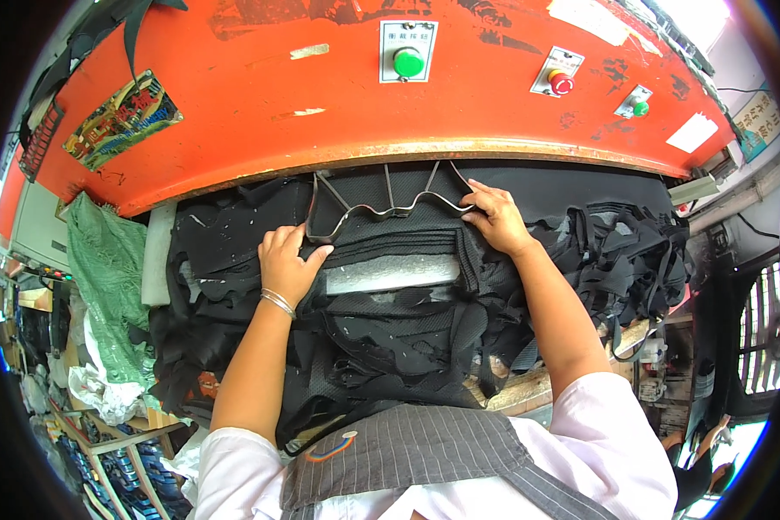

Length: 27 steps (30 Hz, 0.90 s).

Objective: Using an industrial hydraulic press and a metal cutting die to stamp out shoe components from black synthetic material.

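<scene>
A metal cutting die, a thin steel outline with a wavy near edge and cross braces, lies on stacked black mesh fabric. Its far part is hidden under the orange machine beam. My left hand, with a bracelet at the wrist, has the die's left corner between thumb and fingers. At the opposite end, my right hand grips the die's right edge with bent fingers. Nearer to me, a whitish strip shows through a gap in the fabric.
The orange machine beam spans the far side, bearing a green button and a red knob. Black fabric scraps heap at the right. A green woven sack hangs at the left, and a wooden edge shows near me.
</scene>
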Tool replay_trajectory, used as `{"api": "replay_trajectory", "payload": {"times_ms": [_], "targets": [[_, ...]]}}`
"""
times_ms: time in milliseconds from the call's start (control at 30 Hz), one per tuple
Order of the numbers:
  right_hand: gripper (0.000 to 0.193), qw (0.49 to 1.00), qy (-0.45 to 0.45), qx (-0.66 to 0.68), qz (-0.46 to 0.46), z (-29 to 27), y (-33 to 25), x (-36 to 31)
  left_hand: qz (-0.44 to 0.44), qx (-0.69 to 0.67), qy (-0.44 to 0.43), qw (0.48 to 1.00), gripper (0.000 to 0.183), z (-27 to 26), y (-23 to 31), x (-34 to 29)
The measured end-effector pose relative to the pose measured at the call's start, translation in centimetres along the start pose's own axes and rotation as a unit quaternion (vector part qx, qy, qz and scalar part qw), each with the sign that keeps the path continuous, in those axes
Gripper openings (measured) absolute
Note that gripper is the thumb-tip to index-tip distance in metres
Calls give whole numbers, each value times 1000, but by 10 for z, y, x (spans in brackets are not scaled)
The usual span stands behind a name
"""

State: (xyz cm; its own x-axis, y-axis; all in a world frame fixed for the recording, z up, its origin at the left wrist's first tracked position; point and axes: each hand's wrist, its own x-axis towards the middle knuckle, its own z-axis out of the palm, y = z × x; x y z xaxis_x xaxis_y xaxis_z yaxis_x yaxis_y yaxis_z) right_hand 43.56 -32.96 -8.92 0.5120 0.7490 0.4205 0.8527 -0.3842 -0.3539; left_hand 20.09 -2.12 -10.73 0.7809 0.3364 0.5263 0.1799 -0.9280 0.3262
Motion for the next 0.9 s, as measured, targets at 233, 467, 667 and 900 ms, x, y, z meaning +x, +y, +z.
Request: {"api": "replay_trajectory", "payload": {"times_ms": [233, 467, 667, 900], "targets": [[26, 999, 34, -17, -6, -6, -7, -2, -24, -8, 27, 999, 41, -3, 7, 3], [38, 996, 46, -66, -40, -6, -17, -7, -72, -11, 24, 997, 40, -8, 9, 0], [36, 995, 52, -81, -36, -6, -12, -9, -37, 14, 33, 999, 47, -11, 18, -3], [48, 987, 36, -131, -88, -22, -13, -10, 2, 21, 95, 995, 46, 2, 15, -5]]}}
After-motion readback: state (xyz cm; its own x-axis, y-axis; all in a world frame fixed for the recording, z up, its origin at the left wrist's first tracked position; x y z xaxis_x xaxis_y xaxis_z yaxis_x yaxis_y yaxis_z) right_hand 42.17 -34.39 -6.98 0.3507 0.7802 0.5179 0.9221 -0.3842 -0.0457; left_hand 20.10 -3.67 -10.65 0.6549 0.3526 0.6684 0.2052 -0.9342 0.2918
